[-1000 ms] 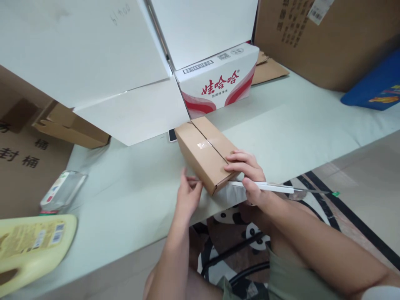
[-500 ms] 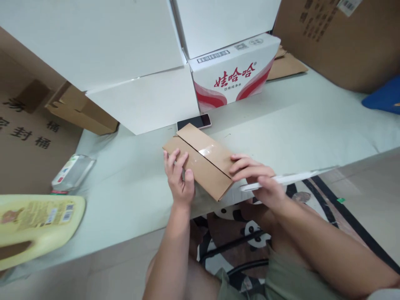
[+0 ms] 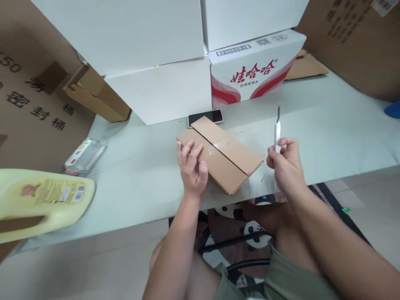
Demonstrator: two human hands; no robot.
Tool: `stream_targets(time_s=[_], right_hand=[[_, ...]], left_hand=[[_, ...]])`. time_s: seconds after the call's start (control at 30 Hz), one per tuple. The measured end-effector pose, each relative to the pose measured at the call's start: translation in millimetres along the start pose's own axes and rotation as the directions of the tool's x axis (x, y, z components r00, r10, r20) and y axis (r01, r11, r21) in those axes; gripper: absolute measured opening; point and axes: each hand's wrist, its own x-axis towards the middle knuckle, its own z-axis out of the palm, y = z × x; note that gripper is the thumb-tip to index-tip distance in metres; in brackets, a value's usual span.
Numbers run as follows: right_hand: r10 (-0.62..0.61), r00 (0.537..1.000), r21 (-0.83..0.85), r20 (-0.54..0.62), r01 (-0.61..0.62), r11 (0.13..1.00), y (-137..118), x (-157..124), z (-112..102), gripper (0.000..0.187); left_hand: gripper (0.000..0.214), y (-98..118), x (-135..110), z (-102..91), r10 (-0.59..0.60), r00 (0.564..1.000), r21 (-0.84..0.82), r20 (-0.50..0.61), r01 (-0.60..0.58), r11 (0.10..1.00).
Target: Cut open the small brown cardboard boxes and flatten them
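Observation:
A small brown cardboard box [image 3: 225,156] with clear tape across its seam lies flat on the pale green table [image 3: 328,133], near the front edge. My left hand [image 3: 191,168] rests on the box's left end, fingers laid over the top and thumb on the side. My right hand [image 3: 286,166] is off the box to its right, closed around the handle of a slim white knife [image 3: 277,129] whose blade points up and away.
A black phone [image 3: 204,117] lies just behind the box. White boxes [image 3: 156,62] and a red-and-white printed carton [image 3: 253,66] are stacked at the back. A yellow jug [image 3: 40,202] and a clear bottle [image 3: 83,156] lie at the left. Brown cartons stand on both sides.
The box went from standing tilted to lying flat under my left hand. My right hand left the box, moved right, and swung the knife from horizontal to pointing up.

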Motion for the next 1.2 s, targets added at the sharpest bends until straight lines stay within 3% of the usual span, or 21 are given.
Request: stream_targets(time_s=[0.1,0.2,0.33,0.4,0.47,0.57,0.63,0.7,0.77,0.83,1.07,1.2], right_hand=[[-0.110,0.977,0.102,0.181,0.093,0.990,-6,-9,-3,0.024],[-0.140,0.966,0.282,0.216,0.075,0.957,-11,-11,-6,0.040],[0.012,0.999,0.354,0.051,-0.029,0.935,-5,8,-9,0.032],[0.036,0.996,0.323,-0.084,-0.007,0.946,0,19,-8,0.022],[-0.044,0.977,0.284,-0.207,0.103,0.953,2,22,-6,0.018],[-0.366,0.895,0.143,-0.256,0.409,0.901,-6,7,2,0.019],[-0.588,0.798,-0.034,-0.131,0.589,0.808,-16,-12,8,0.017],[-0.696,0.709,-0.195,0.113,0.702,0.684,-26,-30,14,0.019],[-0.685,0.637,-0.266,0.352,0.770,0.579,-34,-40,20,0.023],[-0.649,0.581,-0.273,0.492,0.811,0.518,-39,-44,24,0.022],[-0.650,0.521,-0.197,0.553,0.840,0.506,-41,-36,25,0.015],[-0.655,0.542,-0.267,0.527,0.837,0.477,-40,-37,23,0.017]], left_hand=[[0.044,0,-3,-4.6,0.002,1.000,-0.002,0.004,-0.002,1.000],[0.052,0,-6,-7.7,-0.024,0.999,-0.020,0.021,0.024,1.000],[0.056,0,-9,-6.2,0.053,0.998,-0.013,0.036,-0.052,0.999],[0.050,1,-9,-4.4,0.099,0.994,0.030,0.043,-0.100,0.995],[0.045,2,-9,-2.4,0.124,0.991,0.072,0.040,-0.127,0.989],[0.042,4,-10,0.6,0.136,0.990,0.097,0.040,-0.139,0.986],[0.042,6,-11,2.3,0.120,0.992,0.104,0.047,-0.125,0.987],[0.042,10,-11,3.3,0.102,0.993,0.116,0.051,-0.108,0.987],[0.042,12,-12,3.4,0.101,0.993,0.121,0.055,-0.107,0.987],[0.043,13,-11,3.1,0.112,0.992,0.123,0.060,-0.119,0.985],[0.046,10,-11,4.7,0.134,0.989,0.139,0.066,-0.142,0.980],[0.045,10,-10,6.7,0.137,0.989,0.113,0.062,-0.144,0.983]])
